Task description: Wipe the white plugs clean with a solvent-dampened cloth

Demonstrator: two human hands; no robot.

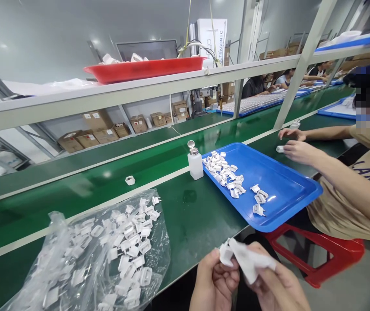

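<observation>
At the bottom edge, just off the near side of the bench (197,220), the left hand (212,283) pinches a small white plastic plug part (226,255), its fingers (219,268) curled closed around it. The right hand (277,287) presses a soft, crumpled white cloth (251,261) against that part, its fingers closed on the fabric. The bench is covered in smooth, slightly glossy green matting with pale strips running its length. On the left lies a crinkled clear plastic bag (58,246), spread open under a heap of hard white plug parts (129,250); one more white piece (130,180) sits alone further back. A squat translucent dispenser bottle (195,163) with a metal cap stands just beside a shallow blue plastic tray (288,190) scattered with similar white parts. A co-worker's hands (296,144) rest on the bench to the right, beside a red plastic stool (327,255). Overhead, a grey metal shelf rail (139,88) carries a red tray (146,69); cardboard boxes (97,129) line the far wall.
</observation>
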